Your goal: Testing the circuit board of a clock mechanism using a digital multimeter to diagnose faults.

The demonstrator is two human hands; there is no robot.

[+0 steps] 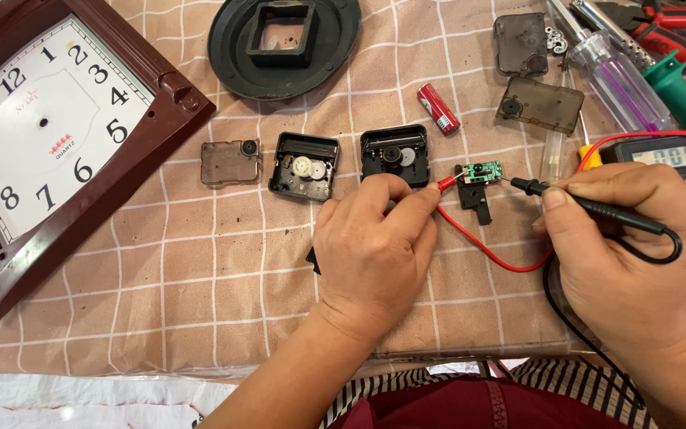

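My left hand [375, 246] pinches a red test probe [446, 184], its tip touching the left end of a small green circuit board [482, 171] on the checked cloth. My right hand [625, 238] grips a black test probe [565, 195], its tip at the board's right end. Red and black leads [490, 250] run from the probes to a multimeter [680, 159] at the right edge. An open black clock movement [395, 153] lies just above my left hand.
A brown wall clock [49, 143] lies at the left. Along the top sit a black round cover [279, 44], a red battery [438, 109], translucent covers [540, 103], screwdrivers [621, 79] and pliers [680, 24]. A second open movement [305, 165] and a small cover [230, 163] lie mid-table.
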